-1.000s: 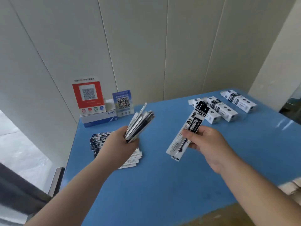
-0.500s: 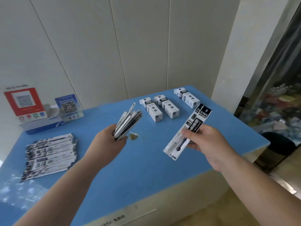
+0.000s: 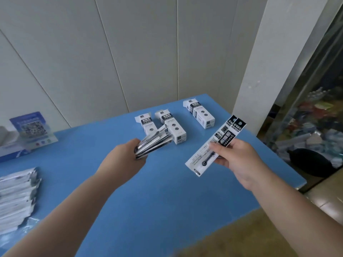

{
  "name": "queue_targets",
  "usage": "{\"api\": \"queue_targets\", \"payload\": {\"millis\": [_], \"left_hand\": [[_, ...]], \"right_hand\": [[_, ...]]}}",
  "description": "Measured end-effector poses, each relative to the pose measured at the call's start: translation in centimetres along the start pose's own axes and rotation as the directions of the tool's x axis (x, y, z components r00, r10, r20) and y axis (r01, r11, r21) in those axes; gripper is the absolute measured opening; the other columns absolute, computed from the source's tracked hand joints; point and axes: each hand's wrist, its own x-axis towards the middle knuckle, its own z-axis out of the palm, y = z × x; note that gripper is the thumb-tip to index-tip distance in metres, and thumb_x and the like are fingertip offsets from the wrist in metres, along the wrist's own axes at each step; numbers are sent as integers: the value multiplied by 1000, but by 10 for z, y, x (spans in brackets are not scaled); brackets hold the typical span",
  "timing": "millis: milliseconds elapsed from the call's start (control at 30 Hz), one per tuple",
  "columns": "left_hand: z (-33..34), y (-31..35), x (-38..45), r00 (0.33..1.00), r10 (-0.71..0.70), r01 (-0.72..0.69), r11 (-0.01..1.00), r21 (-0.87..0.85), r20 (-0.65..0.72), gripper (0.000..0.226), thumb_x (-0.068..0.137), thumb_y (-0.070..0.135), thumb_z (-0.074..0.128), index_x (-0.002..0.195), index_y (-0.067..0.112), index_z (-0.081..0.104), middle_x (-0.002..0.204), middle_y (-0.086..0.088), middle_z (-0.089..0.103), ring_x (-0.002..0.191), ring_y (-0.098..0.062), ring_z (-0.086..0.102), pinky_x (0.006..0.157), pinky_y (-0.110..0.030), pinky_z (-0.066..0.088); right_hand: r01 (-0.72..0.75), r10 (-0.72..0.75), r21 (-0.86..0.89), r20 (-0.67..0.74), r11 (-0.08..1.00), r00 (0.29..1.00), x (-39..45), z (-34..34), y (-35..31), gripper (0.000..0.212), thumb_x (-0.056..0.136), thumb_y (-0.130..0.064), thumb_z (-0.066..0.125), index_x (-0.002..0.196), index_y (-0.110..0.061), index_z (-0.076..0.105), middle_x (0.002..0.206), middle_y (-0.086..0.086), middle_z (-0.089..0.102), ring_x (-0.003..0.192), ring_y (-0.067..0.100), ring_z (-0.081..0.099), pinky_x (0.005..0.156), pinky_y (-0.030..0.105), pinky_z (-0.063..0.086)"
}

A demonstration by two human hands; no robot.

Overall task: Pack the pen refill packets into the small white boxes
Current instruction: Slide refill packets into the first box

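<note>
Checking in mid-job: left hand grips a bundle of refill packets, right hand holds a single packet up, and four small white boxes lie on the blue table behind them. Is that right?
Not quite: the head view shows three small white boxes on the blue table, not four. The rest stands: the left hand grips a bundle of refill packets, and the right hand holds a single packet up.

Black-and-white refill packets (image 3: pixel 215 145), white boxes (image 3: pixel 201 114), plain blue table (image 3: pixel 167 191).
</note>
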Motion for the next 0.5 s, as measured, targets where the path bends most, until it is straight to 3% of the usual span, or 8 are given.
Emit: {"api": "queue_targets", "payload": {"millis": [200, 333, 500], "left_hand": [[30, 22, 49, 993, 84, -91, 992, 87, 82, 24, 88, 47, 62, 86, 32, 43, 73, 12, 56, 63, -5, 54, 49, -28, 39], [63, 34, 71, 974, 114, -138, 984, 111, 198, 26, 86, 52, 64, 92, 36, 44, 77, 16, 55, 68, -2, 53, 52, -25, 39], [95, 46, 94, 950, 62, -119, 978, 170, 305, 31, 86, 56, 65, 96, 35, 43, 84, 15, 53, 78, -15, 53, 58, -31, 38]], "right_hand": [[26, -26, 28, 0, 999, 1000, 46, -27, -14, 3, 91, -15, 74, 91, -16, 78, 101, 9, 80, 95, 22, 77, 73, 26, 61], [20, -21, 21, 32, 1000, 999, 75, -41, -19, 15, 92, -15, 73, 84, -25, 80, 99, 6, 80, 93, 19, 77, 72, 24, 60], [-3, 2, 14, 103, 1000, 995, 109, -62, -25, 12, 95, -11, 68, 88, -17, 76, 99, 8, 80, 92, 19, 77, 69, 23, 60]]}}
